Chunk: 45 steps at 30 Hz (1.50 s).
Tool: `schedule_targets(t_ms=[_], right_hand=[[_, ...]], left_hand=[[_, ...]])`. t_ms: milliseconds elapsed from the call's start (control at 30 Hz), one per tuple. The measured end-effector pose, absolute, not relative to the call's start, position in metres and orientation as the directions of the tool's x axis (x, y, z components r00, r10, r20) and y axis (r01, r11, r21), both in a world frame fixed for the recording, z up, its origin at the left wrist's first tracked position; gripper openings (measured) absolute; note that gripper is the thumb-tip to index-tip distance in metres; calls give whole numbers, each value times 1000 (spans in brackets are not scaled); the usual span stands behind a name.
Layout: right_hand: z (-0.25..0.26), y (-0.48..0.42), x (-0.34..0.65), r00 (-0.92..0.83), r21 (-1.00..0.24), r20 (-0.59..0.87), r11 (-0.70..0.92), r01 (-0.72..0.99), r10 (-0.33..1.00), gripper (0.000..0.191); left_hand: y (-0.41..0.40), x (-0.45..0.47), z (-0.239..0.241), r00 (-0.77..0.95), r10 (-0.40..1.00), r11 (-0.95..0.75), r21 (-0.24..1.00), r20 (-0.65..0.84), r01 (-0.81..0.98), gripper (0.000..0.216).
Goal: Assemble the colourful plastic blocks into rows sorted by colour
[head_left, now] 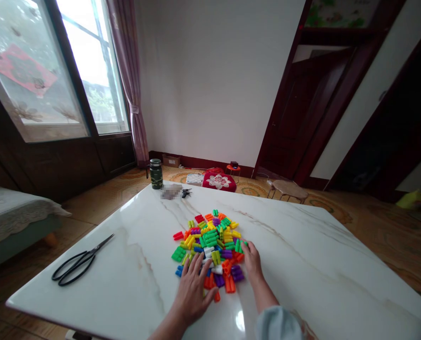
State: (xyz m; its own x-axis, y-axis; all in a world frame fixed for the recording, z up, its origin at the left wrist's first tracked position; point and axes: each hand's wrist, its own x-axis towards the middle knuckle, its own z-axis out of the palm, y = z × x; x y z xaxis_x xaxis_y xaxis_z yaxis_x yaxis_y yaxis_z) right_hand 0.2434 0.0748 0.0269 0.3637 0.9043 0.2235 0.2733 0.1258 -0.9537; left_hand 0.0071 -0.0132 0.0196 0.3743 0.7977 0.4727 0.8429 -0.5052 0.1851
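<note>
A heap of small plastic building pieces (212,238) in many colours lies on the white marble table (320,264). My left hand (192,290) rests flat on the near left side of the heap, fingers spread over blue, white and orange pieces. My right hand (252,261) lies at the heap's right edge, with its fingertips touching green and red pieces. Whether the right fingers pinch a piece is hard to see.
Black scissors (79,262) lie near the table's left edge. A dark green jar (156,174) and a set of keys (185,192) sit at the far corner. A bed (15,212) stands left; a red cushion (219,182) and a stool (287,189) are on the floor beyond.
</note>
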Motion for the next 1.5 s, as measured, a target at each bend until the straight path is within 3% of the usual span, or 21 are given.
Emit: schedule_targets(t_ms=[133,267,467,767,933,1033,1233,1500], right_hand=[[27,63,257,375,-951,215,105,291,902,56],[18,44,272,498,-858,368,80,508,785,58],[4,27,278,352,-731,475,138,669,807,52],[-2,31,272,264,-635,431,82,768,863,40],[-2,34,270,239,-576,462,84,813,854,38],[0,34,269,242,-557,453,60,828,858,36],[-2,33,269,233,-547,440,53,835,867,36],[-5,34,270,189,-482,477,75,873,858,37]], left_hand=[[-13,7,21,368,796,-507,198,480,839,68],[-14,7,23,368,796,-512,212,480,832,69],[-15,8,26,370,805,-506,212,464,836,66],[-20,4,32,364,792,-528,252,490,811,55],[8,12,54,149,835,-393,383,530,836,41],[39,25,76,19,908,-224,446,419,866,46],[82,52,100,-9,999,-8,340,48,941,69],[85,60,93,-30,998,9,330,59,944,47]])
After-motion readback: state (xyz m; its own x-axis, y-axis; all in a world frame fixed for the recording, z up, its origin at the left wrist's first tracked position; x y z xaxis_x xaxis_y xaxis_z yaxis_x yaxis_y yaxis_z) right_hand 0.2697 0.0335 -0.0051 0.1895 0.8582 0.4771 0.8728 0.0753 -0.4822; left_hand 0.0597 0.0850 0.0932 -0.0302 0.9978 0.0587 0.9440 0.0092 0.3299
